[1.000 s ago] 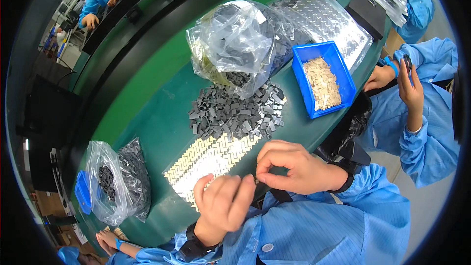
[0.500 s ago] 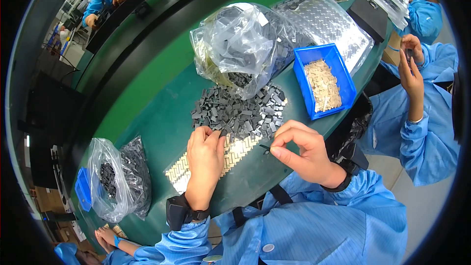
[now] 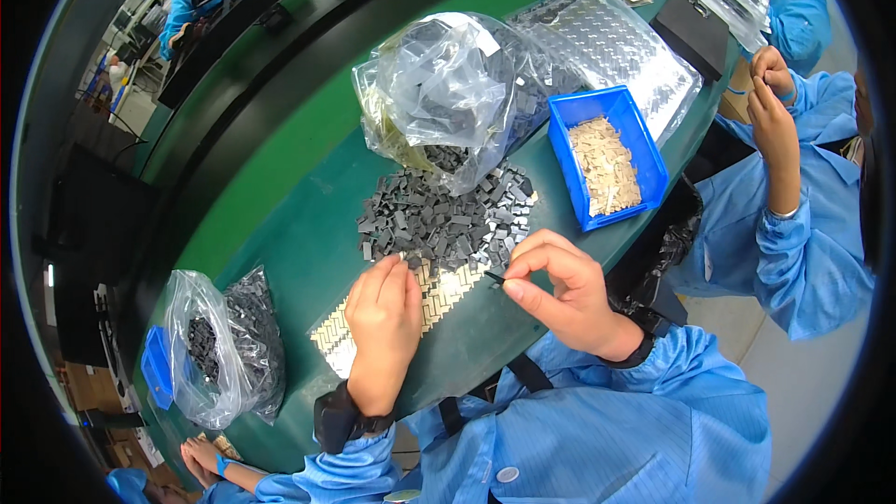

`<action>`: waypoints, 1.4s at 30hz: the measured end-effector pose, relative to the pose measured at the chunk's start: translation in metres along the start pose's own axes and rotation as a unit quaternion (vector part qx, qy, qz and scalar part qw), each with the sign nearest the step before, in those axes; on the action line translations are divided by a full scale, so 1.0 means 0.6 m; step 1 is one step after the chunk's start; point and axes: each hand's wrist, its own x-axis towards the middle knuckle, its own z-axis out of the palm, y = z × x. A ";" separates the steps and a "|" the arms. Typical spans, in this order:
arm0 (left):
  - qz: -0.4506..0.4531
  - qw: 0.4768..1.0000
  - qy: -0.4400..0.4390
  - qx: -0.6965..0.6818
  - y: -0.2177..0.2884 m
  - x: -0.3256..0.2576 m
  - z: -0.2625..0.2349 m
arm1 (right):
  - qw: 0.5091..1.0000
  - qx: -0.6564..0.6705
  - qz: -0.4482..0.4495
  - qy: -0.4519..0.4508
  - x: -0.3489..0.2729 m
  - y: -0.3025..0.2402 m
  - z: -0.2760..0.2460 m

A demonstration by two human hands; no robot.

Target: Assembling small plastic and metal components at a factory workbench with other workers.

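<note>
our right hand (image 3: 560,294) pinches a small dark piece (image 3: 493,276) between thumb and forefinger, held just above the table's near side, the other fingers curled over it. our left hand (image 3: 383,317) lies palm down with its fingers together on a pale patterned tray (image 3: 439,287), fingertips touching the near edge of a heap of small dark grey blocks (image 3: 446,219); it grips nothing that we can see. the pinched piece sits just to the right of that tray and just below the heap.

behind the heap a crumpled clear plastic bag (image 3: 439,93) spills more of the same grey blocks onto the green table (image 3: 280,224). to its right stands a blue bin (image 3: 607,159) filled with pale tan pieces, and beyond that a flat clear-wrapped stack of silvery trays (image 3: 607,37).

to our left, near the table's edge, a second clear bag (image 3: 219,345) holds dark blocks. a co-worker in a blue sleeve (image 3: 803,243) sits on our right, both hands raised close together, well apart from our own. another person's hand (image 3: 201,457) shows at the lower left edge.
</note>
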 end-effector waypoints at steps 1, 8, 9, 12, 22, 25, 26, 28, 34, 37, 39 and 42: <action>0.000 1.000 -0.001 -0.003 0.011 0.004 -0.009 | 0.999 -0.019 -0.030 0.006 0.001 -0.002 0.005; -0.026 0.996 -0.027 -0.082 0.064 0.010 -0.052 | 0.989 -0.074 -0.129 -0.017 0.006 0.020 0.039; -0.045 0.989 -0.040 -0.131 0.078 0.012 -0.062 | 0.989 -0.062 -0.135 -0.024 0.005 0.020 0.038; -0.118 0.960 -0.063 -0.246 0.102 0.013 -0.080 | 0.996 0.005 -0.076 -0.047 -0.008 0.012 0.030; -0.401 0.510 -0.128 -0.750 0.115 -0.029 -0.090 | 0.984 0.076 -0.135 -0.093 -0.015 0.000 0.018; -0.390 0.531 -0.086 -0.747 0.121 -0.038 -0.088 | 0.984 0.083 -0.125 -0.100 -0.017 -0.001 0.019; -0.390 0.531 -0.085 -0.747 0.124 -0.037 -0.088 | 0.984 0.084 -0.125 -0.100 -0.020 -0.002 0.020; -0.426 0.540 -0.056 -0.724 0.126 -0.033 -0.086 | 0.989 0.115 -0.071 -0.067 -0.030 0.000 0.024; -0.419 0.611 0.004 -0.671 0.130 -0.041 -0.075 | 0.960 0.279 0.003 0.000 -0.040 -0.007 0.038; -0.399 0.642 0.013 -0.654 0.137 -0.037 -0.072 | 0.952 0.305 0.036 0.017 -0.044 -0.007 0.047; -0.392 0.653 0.010 -0.648 0.140 -0.034 -0.069 | 0.952 0.302 0.044 0.026 -0.047 -0.010 0.050; -0.378 0.667 0.007 -0.642 0.140 -0.034 -0.064 | 0.947 0.313 0.053 0.037 -0.050 -0.005 0.052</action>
